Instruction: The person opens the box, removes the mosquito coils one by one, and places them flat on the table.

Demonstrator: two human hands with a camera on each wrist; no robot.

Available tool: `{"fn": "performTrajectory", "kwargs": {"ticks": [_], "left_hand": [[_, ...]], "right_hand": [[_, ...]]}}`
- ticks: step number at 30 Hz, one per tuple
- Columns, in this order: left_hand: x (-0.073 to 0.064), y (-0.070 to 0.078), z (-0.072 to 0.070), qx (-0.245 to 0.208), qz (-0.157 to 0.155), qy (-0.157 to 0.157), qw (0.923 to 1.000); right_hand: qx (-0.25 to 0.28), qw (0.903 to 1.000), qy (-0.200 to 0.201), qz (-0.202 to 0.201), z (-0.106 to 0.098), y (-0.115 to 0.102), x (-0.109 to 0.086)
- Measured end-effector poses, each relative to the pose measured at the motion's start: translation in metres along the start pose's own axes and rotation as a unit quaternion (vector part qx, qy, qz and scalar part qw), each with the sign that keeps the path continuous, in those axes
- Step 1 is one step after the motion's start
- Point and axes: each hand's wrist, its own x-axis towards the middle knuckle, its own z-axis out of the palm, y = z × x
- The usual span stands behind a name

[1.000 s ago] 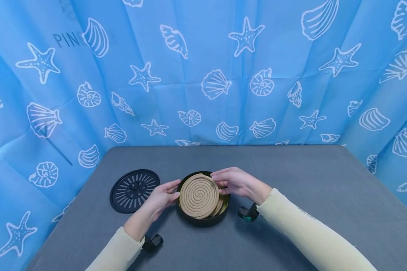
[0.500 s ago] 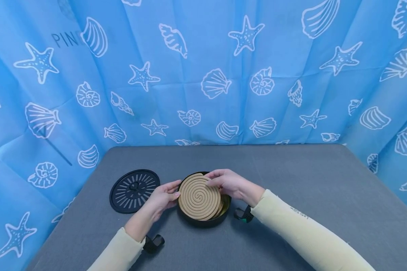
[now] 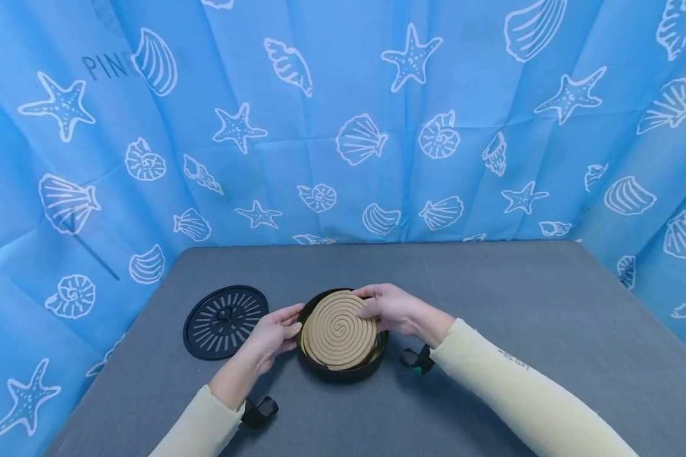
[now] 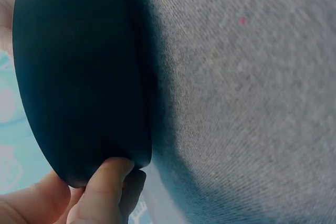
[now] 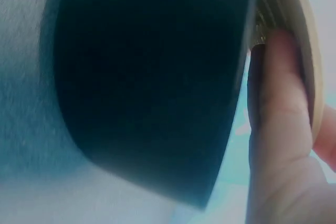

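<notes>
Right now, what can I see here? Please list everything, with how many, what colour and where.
Spiral coil: one in plain view, tan, over the container's opening
Round container: one, black, on the table
Slotted disc: one, black, on the table, left of the container
Table: one, grey, beneath everything
Curtain: blue with white shells and starfish, behind
Wrist devices: two, black, one per wrist
Sleeves: two, cream, on the forearms
Left hand: one, bare, pinching the container's side
Right hand: one, bare, pinching the coil's edge
</notes>
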Motion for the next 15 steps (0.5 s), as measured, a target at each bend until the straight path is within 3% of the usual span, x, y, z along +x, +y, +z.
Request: {"fn": "performTrajectory", "kwargs": {"ticks": [9,15], "left_hand": [[-0.003,0.001,0.006,0.004,-0.007,0.031,0.9995],[-0.004,0.001,0.006,0.006,-0.017,0.032,0.9993]], "right_hand": [[0.044,0.9985,0.004,-0.033,-0.028,-0.014,-0.019],[0.081,0.9948,0.011,-0.061,-0.047,-0.024,-0.030]]}}
